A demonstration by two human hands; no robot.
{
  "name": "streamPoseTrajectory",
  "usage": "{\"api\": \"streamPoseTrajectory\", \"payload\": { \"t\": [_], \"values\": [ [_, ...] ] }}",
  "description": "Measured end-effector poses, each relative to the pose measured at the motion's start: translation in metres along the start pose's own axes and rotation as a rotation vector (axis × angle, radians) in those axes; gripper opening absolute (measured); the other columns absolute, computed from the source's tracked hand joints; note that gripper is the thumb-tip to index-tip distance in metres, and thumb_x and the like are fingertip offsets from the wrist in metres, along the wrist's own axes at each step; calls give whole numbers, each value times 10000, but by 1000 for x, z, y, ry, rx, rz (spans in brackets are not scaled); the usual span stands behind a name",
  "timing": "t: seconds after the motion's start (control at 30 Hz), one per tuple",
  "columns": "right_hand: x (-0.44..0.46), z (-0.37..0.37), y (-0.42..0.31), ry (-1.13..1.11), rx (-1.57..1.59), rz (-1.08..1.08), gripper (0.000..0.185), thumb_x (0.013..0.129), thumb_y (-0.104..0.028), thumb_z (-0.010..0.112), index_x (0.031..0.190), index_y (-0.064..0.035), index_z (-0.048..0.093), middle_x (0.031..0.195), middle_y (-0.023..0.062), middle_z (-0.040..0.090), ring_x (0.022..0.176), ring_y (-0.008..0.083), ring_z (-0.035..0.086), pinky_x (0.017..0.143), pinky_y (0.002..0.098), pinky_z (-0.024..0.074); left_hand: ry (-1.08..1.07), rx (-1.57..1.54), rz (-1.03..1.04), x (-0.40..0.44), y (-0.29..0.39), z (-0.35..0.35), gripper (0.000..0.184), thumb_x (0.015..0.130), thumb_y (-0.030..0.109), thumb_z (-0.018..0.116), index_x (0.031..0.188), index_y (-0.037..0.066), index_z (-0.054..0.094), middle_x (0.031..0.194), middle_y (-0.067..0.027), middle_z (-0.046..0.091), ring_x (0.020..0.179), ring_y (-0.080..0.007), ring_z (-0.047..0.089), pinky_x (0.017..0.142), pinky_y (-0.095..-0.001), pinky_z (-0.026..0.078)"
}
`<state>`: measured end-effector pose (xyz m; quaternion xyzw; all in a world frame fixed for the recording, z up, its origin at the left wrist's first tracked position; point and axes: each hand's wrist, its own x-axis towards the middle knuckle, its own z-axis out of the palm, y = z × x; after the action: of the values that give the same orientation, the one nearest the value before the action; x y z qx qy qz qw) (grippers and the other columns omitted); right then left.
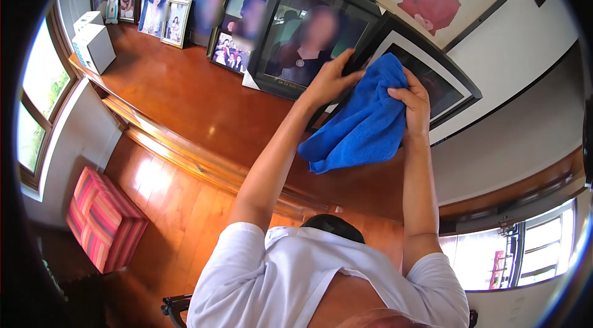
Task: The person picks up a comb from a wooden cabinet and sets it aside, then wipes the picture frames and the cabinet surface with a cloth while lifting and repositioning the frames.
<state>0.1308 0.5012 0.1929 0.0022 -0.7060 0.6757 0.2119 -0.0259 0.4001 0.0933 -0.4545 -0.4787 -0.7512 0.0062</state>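
Note:
My right hand point(415, 104) pinches a blue cloth point(367, 121), thumb in front and fingers mostly behind the fabric. The cloth hangs in folds over a dark picture frame point(466, 84) with a white mat, hiding much of its front. At that frame's left edge is my left hand point(330, 83), its thumb and fingers around the border. Just left of it leans a large black framed portrait point(262, 78) with light corner pieces, partly covered by my left hand.
Several smaller framed photos point(176, 22) and a white box point(96, 49) stand on the wooden cabinet top point(167, 81). Another framed portrait point(472, 13) is on the wall behind. A striped red cushioned stool point(105, 220) sits on the floor at left, below a window point(40, 81).

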Motion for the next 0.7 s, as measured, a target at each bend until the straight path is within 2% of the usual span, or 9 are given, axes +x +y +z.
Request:
{"api": "streamPoseTrajectory", "payload": {
  "t": [0.03, 0.13, 0.23, 0.33, 0.4, 0.47, 0.5, 0.63, 0.7],
  "values": [
    [-2, -3, 2, -12, -31, 12, 544, 733, 18, 615, 1273, 57, 562, 1143, 103, 656, 1001, 167, 632, 918, 271, 478, -19, -50, 13, 12, 6, 0, 413, 881, 203, 698, 1206, -4, 549, 891, -86, 660, 810, -118, 598, 756, -282, 488],
    [-9, -8, 11, -238, -591, -200, 472, 722, 14, 594, 1192, 43, 611, 1198, 100, 627, 1072, 223, 601, 938, 313, 464, -189, -75, 58, 45, 42, -6, 368, 955, 198, 630, 1238, 7, 492, 953, -25, 587, 860, -65, 521, 784, -236, 442],
    [-17, 22, 28, -313, -1150, -640, 345, 742, -29, 597, 1077, 26, 658, 1231, 102, 590, 1148, 261, 534, 943, 380, 434, -262, -64, 65, 64, 70, -5, 302, 964, 210, 617, 1166, 11, 514, 879, -7, 586, 816, -76, 524, 756, -235, 433],
    [-25, 72, 35, -144, -1544, -940, 254, 793, -79, 586, 1012, 1, 687, 1223, 120, 574, 1138, 293, 504, 908, 420, 412, -300, 34, 131, 68, 71, -8, 255, 968, 212, 611, 1113, 20, 524, 819, 5, 585, 780, -82, 539, 746, -233, 435],
    [-22, 83, 70, -40, -1737, -931, 272, 791, -145, 603, 1011, -22, 707, 1265, 95, 553, 1172, 281, 467, 890, 428, 383, -282, 23, 110, 69, 63, -5, 259, 959, 230, 625, 1101, 31, 539, 812, 5, 594, 760, -84, 561, 739, -237, 444],
    [-23, 87, 102, -109, -1989, -776, 272, 797, -160, 598, 1010, -50, 727, 1248, 76, 560, 1176, 281, 458, 883, 428, 372, -267, 5, 86, 64, 75, -6, 264, 952, 241, 636, 1093, 37, 545, 822, 4, 601, 762, -82, 571, 739, -238, 448],
    [-24, 89, 118, -148, -2110, -691, 272, 800, -168, 596, 1010, -65, 737, 1240, 66, 564, 1177, 281, 453, 879, 428, 367, -263, -47, 65, 62, 82, -5, 274, 928, 251, 670, 1060, 35, 566, 801, -10, 609, 710, -71, 551, 693, -243, 445],
    [-33, 100, 194, -346, -2050, -439, 254, 795, -179, 601, 976, -103, 762, 1154, 42, 587, 1175, 265, 447, 880, 429, 352, -321, -206, 85, 69, 63, -3, 253, 925, 219, 677, 1060, 35, 568, 782, -2, 598, 681, -76, 552, 663, -231, 441],
    [-36, 103, 212, -480, -1936, -340, 234, 792, -173, 602, 948, -120, 768, 1103, 43, 598, 1154, 265, 456, 877, 431, 352, -346, -206, -47, 72, 71, -7, 355, 922, 168, 660, 1207, 18, 509, 953, -61, 596, 811, -143, 570, 719, -263, 462]
  ]
}}
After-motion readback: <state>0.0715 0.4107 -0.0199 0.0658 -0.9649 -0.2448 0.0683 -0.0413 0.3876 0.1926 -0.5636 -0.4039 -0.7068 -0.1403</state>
